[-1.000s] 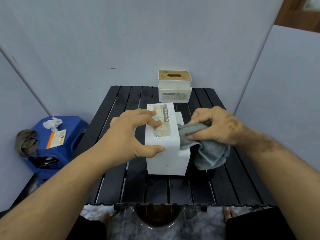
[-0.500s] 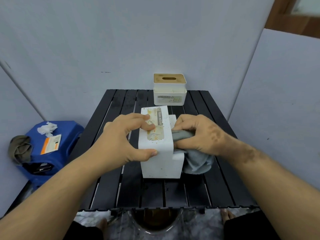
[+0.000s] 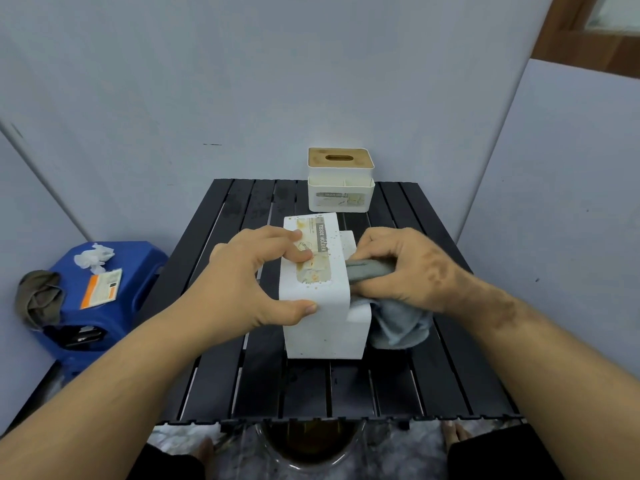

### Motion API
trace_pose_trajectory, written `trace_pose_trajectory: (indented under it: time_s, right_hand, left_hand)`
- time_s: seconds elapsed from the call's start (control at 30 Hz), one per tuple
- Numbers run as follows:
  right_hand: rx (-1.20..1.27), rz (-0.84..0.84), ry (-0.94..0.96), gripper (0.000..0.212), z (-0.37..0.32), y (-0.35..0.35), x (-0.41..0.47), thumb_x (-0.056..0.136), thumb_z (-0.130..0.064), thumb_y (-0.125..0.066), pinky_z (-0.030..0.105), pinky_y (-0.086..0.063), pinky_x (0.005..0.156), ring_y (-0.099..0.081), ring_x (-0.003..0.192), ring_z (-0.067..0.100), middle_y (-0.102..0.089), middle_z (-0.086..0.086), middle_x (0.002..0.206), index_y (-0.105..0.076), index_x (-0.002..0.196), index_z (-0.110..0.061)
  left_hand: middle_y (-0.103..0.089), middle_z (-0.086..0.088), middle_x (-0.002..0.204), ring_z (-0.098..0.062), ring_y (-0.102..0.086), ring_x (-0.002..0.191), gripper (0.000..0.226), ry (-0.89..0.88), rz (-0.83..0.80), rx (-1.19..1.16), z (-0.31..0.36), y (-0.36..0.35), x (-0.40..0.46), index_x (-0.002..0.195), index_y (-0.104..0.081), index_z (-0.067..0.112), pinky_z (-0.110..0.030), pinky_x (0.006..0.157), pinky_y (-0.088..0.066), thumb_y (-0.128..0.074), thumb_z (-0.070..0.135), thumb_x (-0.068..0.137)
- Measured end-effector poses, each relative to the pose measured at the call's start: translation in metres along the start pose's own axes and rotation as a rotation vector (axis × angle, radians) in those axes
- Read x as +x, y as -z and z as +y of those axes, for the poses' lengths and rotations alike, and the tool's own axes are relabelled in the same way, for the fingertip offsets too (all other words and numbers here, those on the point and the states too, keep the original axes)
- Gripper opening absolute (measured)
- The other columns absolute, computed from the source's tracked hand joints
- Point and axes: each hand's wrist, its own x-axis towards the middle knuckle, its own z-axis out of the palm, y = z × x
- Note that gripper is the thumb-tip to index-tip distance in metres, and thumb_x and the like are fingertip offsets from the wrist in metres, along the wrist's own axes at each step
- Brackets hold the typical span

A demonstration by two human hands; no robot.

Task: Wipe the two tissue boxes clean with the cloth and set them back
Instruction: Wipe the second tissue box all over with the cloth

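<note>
A white tissue box [image 3: 323, 327] lies on its side in the middle of the black slatted table [image 3: 346, 386], its stained label facing up. My left hand [image 3: 252, 282] grips it from the left, fingers over the label and thumb on the near face. My right hand [image 3: 401, 268] holds a grey cloth [image 3: 398, 323] bunched against the box's right side. A second white tissue box [image 3: 341, 181] with a wooden lid stands upright at the table's far edge.
A blue plastic stool [image 3: 100, 299] stands left of the table with crumpled tissue, an orange-and-white card and a brown rag on it. Grey partition walls close in on all sides. A round bin [image 3: 311, 441] sits below the table's near edge.
My right hand has pushed the cloth in closer along the right side of the box. My left hand keeps its grip. The camera view has shifted slightly.
</note>
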Motion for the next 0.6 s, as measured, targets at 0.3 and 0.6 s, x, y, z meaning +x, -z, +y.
trace_pose_trajectory:
  time_s: [0.3, 0.6]
  right_hand:
    - [-0.048, 0.295, -0.231, 0.017, 0.028, 0.047, 0.000, 0.069, -0.029, -0.087, 0.035, -0.056, 0.086, -0.069, 0.085, 0.012, -0.073, -0.007, 0.084, -0.077, 0.083, -0.026]
    - [-0.103, 0.195, -0.148, 0.009, 0.006, 0.002, 0.022, 0.076, -0.022, -0.081, 0.019, -0.048, 0.066, -0.063, 0.076, 0.013, -0.070, 0.002, 0.081, -0.078, 0.083, -0.017]
  left_hand:
    - [-0.041, 0.047, 0.138, 0.011, -0.033, 0.135, 0.070, -0.022, -0.021, -0.014, -0.004, 0.002, 0.000, 0.117, -0.057, 0.060, -0.049, 0.119, -0.029, -0.074, 0.072, 0.050]
    - [-0.046, 0.043, 0.139, 0.014, -0.036, 0.135, 0.064, -0.019, -0.051, -0.057, -0.008, 0.005, 0.002, 0.114, -0.064, 0.057, -0.022, 0.111, -0.031, -0.091, 0.052, 0.056]
